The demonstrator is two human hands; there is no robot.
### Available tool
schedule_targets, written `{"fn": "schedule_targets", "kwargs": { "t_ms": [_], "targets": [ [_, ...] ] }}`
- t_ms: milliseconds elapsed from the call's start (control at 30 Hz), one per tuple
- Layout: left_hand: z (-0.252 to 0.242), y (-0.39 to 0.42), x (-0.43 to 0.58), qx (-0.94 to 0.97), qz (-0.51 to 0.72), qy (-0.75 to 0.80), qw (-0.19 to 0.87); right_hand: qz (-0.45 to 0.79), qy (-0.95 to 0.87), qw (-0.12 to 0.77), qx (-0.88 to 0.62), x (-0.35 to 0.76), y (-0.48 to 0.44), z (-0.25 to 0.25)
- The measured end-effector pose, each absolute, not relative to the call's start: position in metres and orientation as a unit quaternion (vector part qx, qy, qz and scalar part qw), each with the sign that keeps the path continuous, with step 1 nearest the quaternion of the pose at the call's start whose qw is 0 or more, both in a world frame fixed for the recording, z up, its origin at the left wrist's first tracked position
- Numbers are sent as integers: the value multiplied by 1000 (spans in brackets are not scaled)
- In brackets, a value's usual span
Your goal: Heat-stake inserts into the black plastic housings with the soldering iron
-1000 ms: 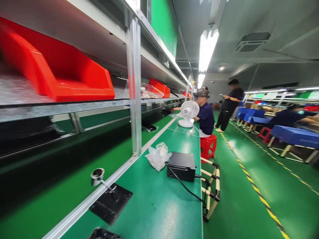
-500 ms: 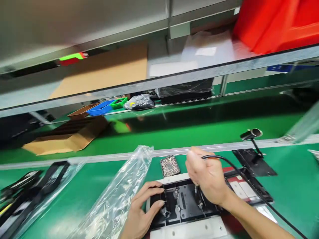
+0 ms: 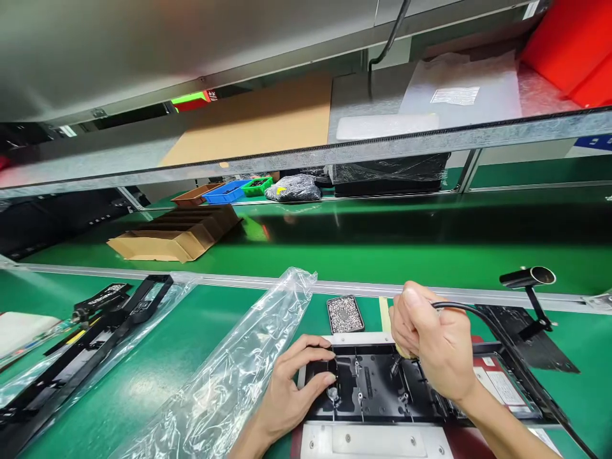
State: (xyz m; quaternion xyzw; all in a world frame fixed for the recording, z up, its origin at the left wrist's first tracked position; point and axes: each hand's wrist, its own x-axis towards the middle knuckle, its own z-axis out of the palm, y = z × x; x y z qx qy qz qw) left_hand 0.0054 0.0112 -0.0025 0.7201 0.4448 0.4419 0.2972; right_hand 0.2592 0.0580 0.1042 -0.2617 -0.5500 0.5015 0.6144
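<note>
A black plastic housing (image 3: 370,382) with metal-lined posts lies in a white and dark-red fixture (image 3: 382,441). My left hand (image 3: 299,386) grips its left end, with the thumb and fingers bent over the edge. In my right fist (image 3: 433,344) is a slim corded tool that looks like a soldering iron. The fist hides most of its handle. Its dark tip (image 3: 396,366) points down into the middle of the housing, but I cannot tell whether it touches. A black cable (image 3: 482,315) leaves the top of the fist. Behind the housing sits a small tray of tiny metal parts (image 3: 345,313).
A tube-shaped holder (image 3: 528,277) stands on a black plate at the right. Clear plastic bags (image 3: 239,357) and long black frames (image 3: 95,357) lie at the left. Beyond the rail are a cardboard divider box (image 3: 176,236) and small bins (image 3: 224,191). A metal shelf (image 3: 287,156) spans overhead.
The camera view has turned left and levelled, so the scene sits further right. My right fist still holds the corded tool over the housing, and my left hand stays on its left end.
</note>
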Motion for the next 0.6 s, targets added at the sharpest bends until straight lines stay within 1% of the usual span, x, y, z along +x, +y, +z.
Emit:
{"fn": "schedule_targets", "kwargs": {
  "t_ms": [333,500,600],
  "targets": [
    [5,12,7,714,428,469,297,499,-552,617,-256,258,59,103],
    [32,5,25,674,481,494,265,520,-542,612,-249,258,60,104],
    [57,3,50,637,511,495,297,511,-543,615,-258,258,60,105]
  ]
}}
